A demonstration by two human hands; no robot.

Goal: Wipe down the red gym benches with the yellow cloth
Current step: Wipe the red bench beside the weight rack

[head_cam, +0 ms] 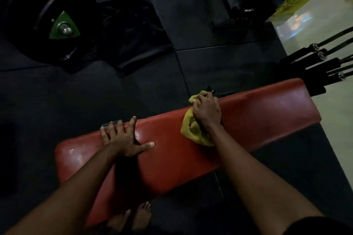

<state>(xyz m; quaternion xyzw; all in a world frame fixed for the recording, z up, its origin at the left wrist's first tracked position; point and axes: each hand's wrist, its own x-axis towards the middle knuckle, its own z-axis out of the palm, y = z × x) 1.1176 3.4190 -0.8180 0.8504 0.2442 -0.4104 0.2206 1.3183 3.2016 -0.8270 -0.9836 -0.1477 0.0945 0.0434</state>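
Observation:
A long red gym bench [257, 114] runs from the lower left to the upper right across the view. My left hand [124, 139] lies flat on its left half, fingers spread toward the far edge. My right hand [207, 109] grips a bunched yellow cloth [193, 129] and holds it against the middle of the bench at the far edge. Part of the cloth is hidden under the hand. The pad shines wet near the left end.
A stack of black weight plates [44, 15] with a green hub stands at the upper left, dark bags [133, 30] beside it. Barbell ends [322, 55] jut in at the right. Black rubber floor mats surround the bench. My bare feet [133, 217] show below it.

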